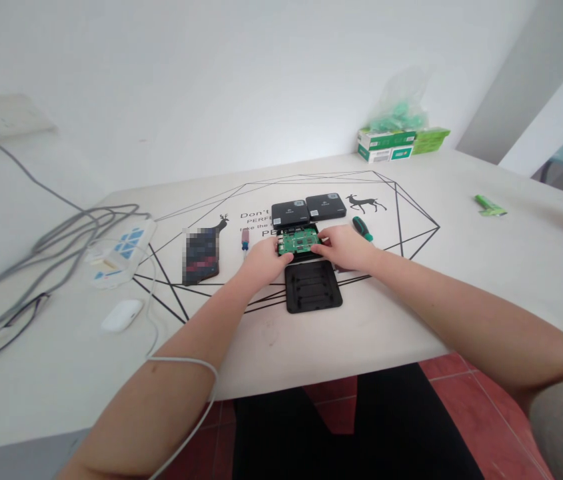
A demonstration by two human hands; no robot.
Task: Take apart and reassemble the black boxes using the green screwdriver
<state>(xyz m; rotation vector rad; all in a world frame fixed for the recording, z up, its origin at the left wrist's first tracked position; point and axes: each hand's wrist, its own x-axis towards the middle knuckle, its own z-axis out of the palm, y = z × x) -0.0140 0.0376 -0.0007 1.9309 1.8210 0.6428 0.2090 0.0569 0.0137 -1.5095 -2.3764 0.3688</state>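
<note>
My left hand [267,260] grips the left edge of a green circuit board [299,242], thumb at its near corner. The fingers of my right hand [346,247] are closed on the board's right edge. The board sits at a black plastic casing [305,257], which shows around it; whether it is fully seated I cannot tell. Just below lies a black cover [314,288], its ribbed inner side up. Two closed black boxes [290,213] stand side by side behind the board. A screwdriver with a reddish handle [245,238] lies left of my left hand, and a green-black screwdriver [362,229] beyond my right hand.
A phone [201,257] lies on the left of the white table [391,320]. Further left are a white earphone case [122,315], a power strip [134,243] and looped grey cables [61,233]. Green-white boxes [386,147] stand by the wall. A white cable crosses my left forearm.
</note>
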